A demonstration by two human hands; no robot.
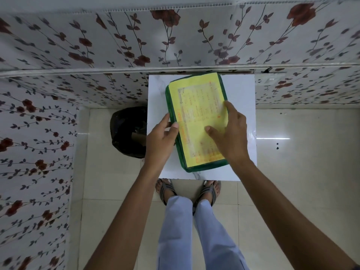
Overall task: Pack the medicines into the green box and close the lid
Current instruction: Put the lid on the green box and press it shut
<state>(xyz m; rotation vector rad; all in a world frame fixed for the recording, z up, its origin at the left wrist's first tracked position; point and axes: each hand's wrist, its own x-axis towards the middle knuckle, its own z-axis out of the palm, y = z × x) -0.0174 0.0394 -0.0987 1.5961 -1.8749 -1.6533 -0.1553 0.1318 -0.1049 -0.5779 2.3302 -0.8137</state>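
Observation:
The green box (pixel 194 106) lies on the small white table (pixel 239 94), its lid down and covered by a yellow printed label. My left hand (pixel 160 141) grips the box's left edge, thumb on the lid and fingers along the side. My right hand (pixel 229 133) rests flat on the lid's right half, fingers spread, covering part of the label. No medicines show outside the box; its inside is hidden.
A black bin bag (pixel 128 131) stands on the floor just left of the table. Floral-papered walls (pixel 35 145) close in behind and on the left. My feet in sandals (pixel 167 190) stand at the table's near edge on pale tiles.

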